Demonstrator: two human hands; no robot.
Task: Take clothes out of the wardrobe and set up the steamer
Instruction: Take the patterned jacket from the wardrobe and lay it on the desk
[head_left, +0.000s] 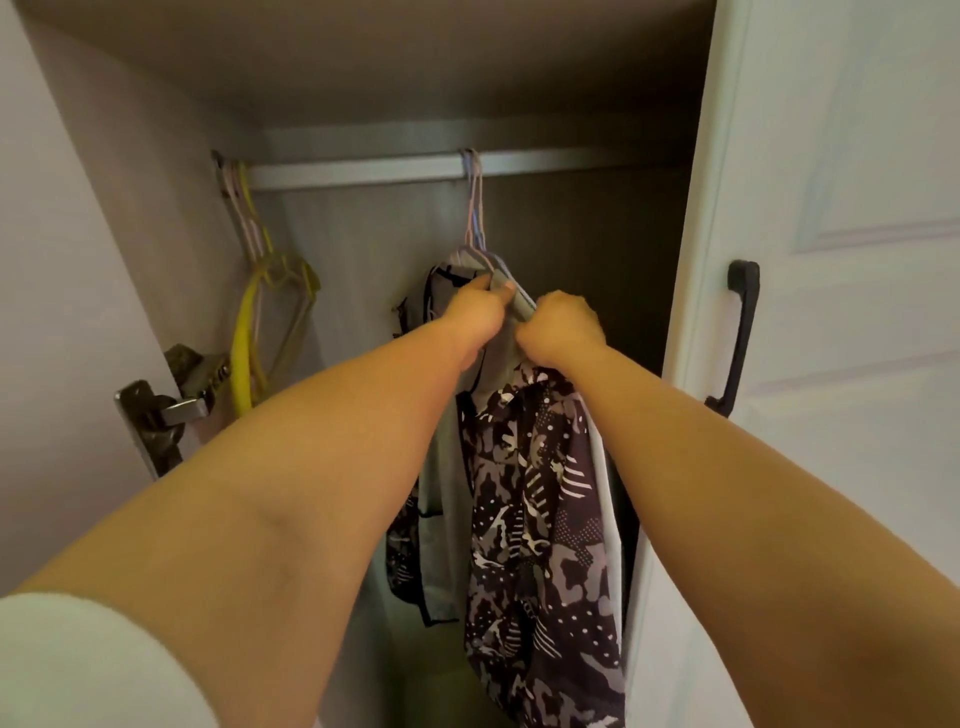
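The left hand (475, 306) is closed on the grey shoulder of a hanger (501, 278), thumb on top, while the right hand (561, 325) is clenched just beside it around the bunched collar of the clothes, likely so that the load stays gathered and does not slide off when the hooks are lifted. Both arms reach up and forward because the grip is high, close under the rail (363, 171).

The clothes hang inside the open wardrobe: a dark patterned shirt (535, 499) in front, a pale grey garment (441, 519) behind and to its left. Their hanger hooks (471, 166) are on the rail, so by the look of it nothing has been lifted out yet; how many hangers are held together I cannot tell.

Further left, empty yellow hangers (254, 322) dangle at the rail's end. The wardrobe door (831, 260) stands open on the right, its dark handle (740, 332) facing outward. No steamer is in view.
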